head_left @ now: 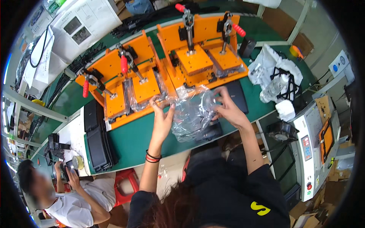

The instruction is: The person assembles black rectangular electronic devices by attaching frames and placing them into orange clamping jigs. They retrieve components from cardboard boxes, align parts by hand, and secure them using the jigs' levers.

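A crinkled clear plastic bag (194,114) is stretched between my two hands above the green bench. My left hand (162,119) pinches its left side, thumb and fingers together. On the other side my right hand (227,109) grips the bag's right edge, some fingertips hidden behind the film. Just behind the bag stands an orange clamping fixture (167,78) with red-handled toggle clamps. A flat black case (234,97) lies beside my right hand, partly covered by it. Below the bag, near the bench's front edge, is another dark object (209,132), seen in part through the film.
Stacked black cases (99,146) lie at the bench's left. To the right are crumpled white wrapping (283,76), a clear plastic bottle (272,89) and a white machine (308,152) with a red button. A co-worker in a white shirt (74,207) sits at the lower left, near a red stool (125,186).
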Action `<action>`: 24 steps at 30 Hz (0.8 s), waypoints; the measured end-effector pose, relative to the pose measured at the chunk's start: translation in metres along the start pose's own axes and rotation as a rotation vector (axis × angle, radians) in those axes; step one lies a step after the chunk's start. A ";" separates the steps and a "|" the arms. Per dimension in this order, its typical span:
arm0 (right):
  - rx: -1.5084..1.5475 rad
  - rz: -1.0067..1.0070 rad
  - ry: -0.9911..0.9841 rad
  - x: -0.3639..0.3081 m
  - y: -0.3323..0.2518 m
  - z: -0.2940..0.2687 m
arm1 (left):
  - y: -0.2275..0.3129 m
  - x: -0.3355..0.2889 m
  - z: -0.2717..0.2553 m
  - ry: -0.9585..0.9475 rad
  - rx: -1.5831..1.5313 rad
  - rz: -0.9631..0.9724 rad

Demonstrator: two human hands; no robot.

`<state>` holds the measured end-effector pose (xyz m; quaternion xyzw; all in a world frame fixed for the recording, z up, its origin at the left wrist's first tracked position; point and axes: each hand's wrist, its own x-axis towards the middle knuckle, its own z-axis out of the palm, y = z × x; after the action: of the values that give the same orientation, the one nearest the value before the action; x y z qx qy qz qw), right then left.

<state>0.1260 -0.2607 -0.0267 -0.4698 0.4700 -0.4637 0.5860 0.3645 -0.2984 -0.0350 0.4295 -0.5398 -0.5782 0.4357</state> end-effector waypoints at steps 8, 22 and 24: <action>0.296 0.239 -0.087 0.032 0.013 -0.057 | -0.013 0.026 -0.005 -0.501 -0.444 -0.069; -0.027 0.021 0.013 0.151 0.004 -0.087 | -0.042 0.161 0.020 -0.153 -0.410 -0.181; -0.068 0.010 -0.003 0.165 -0.002 -0.091 | -0.038 0.175 0.027 -0.096 -0.399 -0.255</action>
<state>0.0577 -0.4339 -0.0547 -0.4879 0.4870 -0.4437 0.5726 0.2926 -0.4590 -0.0757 0.3715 -0.3763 -0.7435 0.4094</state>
